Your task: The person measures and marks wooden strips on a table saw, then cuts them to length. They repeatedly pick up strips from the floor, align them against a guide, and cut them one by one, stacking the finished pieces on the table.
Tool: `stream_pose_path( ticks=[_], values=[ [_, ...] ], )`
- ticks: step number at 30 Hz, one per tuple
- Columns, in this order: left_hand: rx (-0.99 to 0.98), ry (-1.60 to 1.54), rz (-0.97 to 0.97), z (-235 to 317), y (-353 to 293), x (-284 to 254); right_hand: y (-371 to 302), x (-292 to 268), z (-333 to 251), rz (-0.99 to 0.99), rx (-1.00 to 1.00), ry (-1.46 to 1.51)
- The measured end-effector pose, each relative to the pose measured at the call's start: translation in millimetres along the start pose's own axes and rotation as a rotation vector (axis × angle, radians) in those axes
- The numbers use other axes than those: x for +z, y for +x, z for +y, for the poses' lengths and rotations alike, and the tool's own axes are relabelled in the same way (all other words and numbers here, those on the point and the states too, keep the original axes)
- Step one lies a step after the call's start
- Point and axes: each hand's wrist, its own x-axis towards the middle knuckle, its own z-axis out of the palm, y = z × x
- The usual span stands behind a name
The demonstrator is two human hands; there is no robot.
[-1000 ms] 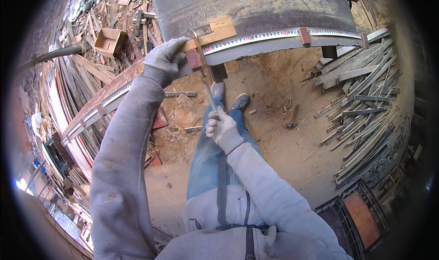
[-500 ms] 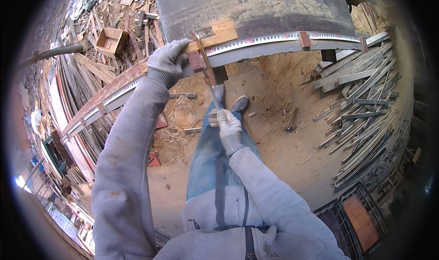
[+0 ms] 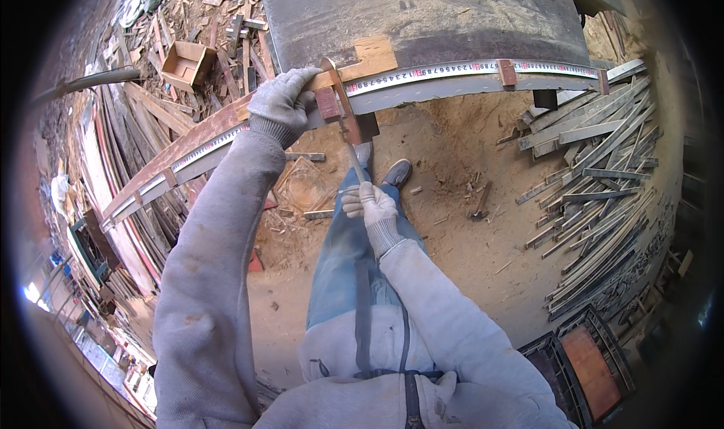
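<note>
My left hand (image 3: pixel 280 106), in a pale work glove, is closed over a long wooden strip (image 3: pixel 188 131) along the bench's near edge. Its fingertips are beside a dark red block (image 3: pixel 326 103). Just right of that block, a rusty clamp (image 3: pixel 345 101) reaches over the edge; its grey screw rod (image 3: pixel 354 160) slants down toward me. My gloved right hand (image 3: pixel 368 201) is closed around the rod's lower end, where a thin crossbar shows. A white measuring tape (image 3: pixel 452 68) lies along the edge, partly hidden by my left hand and the clamp.
The dark bench top (image 3: pixel 422 14) lies beyond the edge. More red blocks (image 3: pixel 507 73) sit along the tape. Stacked wooden strips (image 3: pixel 596 180) lie at right, scrap wood and an open wooden box (image 3: pixel 186 65) at far left. A hammer (image 3: pixel 480 203) is on the ground, near black crates (image 3: pixel 588 361).
The view has shifted slightly, so the bench and left hand appear a little farther right. Both hands keep their holds; the right one's grip on the rod looks slightly turned.
</note>
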Motion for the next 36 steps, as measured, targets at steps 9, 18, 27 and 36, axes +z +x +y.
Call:
stream_pose_path(
  ticks=[9, 18, 27, 36],
  values=[
    [-0.011, -0.007, -0.01, 4, 1, -1, -12, -1, -11, 0.444, -0.48, -0.904],
    [-0.006, -0.005, -0.037, 6, 3, -5, 13, 10, -7, 0.23, 0.271, 0.306],
    [0.002, 0.021, -0.022, 4, 3, -4, -7, 16, 5, 0.356, -0.427, -0.606],
    [0.003, -0.012, -0.031, 2, 2, -3, -5, 10, -7, -0.485, 0.239, 0.774]
  ],
)
